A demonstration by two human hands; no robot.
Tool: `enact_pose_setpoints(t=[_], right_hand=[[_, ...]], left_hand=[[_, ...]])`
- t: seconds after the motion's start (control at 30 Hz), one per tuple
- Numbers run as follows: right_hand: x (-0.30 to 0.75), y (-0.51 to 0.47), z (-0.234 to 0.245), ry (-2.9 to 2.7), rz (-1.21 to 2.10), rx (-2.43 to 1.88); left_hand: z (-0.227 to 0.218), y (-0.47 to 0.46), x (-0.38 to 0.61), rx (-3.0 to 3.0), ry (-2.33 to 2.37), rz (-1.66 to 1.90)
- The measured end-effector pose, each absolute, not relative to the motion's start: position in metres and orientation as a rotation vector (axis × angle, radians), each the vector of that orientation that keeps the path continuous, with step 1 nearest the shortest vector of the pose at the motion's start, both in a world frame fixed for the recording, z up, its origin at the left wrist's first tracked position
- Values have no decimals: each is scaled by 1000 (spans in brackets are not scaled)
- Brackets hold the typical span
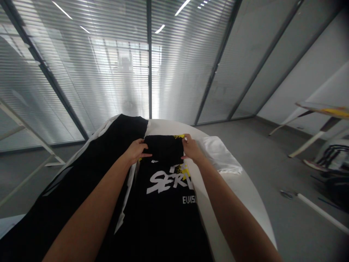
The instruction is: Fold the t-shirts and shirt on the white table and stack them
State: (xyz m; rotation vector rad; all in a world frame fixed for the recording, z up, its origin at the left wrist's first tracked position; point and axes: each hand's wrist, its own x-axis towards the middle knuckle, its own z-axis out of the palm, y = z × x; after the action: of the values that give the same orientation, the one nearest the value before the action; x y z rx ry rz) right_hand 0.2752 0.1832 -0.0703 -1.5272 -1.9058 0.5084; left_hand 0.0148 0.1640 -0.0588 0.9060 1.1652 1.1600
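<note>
"Shirt (160, 214) first: where does it lie?"

"Print side up on the round white table (245, 193), running from the bottom of the frame towards the centre. Its far end is doubled over into a flat black panel (163, 149)."

"And the hands?"

"Left hand (135, 151) and right hand (192, 148) stand apart, one at each side of that panel, each curled over an edge. Pinching or just pressing? I can't tell."

"Why hold it at both sides?"

"Probably because opposite edges keep the fold level and square."

"What's around it?"

"A second black garment (68, 171) lies just beside it at left, and a white cloth (219, 154) sits at right. Perhaps they're set aside so the shirt has its own strip of tabletop."
</note>
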Motion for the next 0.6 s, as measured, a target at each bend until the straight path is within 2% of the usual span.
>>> enact_pose_setpoints(t=[0.2, 0.43, 0.6], right_hand=[[265, 180, -66, -1385, 981, -1458], [264, 176, -60, -1286, 1156, -1078], [271, 176, -61, -1102, 1279, -961]], left_hand=[[-63, 167, 15, 905, 1117, 1244], [-68, 169, 11, 982, 1009, 1390], [-71, 169, 9, 1091, 951, 1426]])
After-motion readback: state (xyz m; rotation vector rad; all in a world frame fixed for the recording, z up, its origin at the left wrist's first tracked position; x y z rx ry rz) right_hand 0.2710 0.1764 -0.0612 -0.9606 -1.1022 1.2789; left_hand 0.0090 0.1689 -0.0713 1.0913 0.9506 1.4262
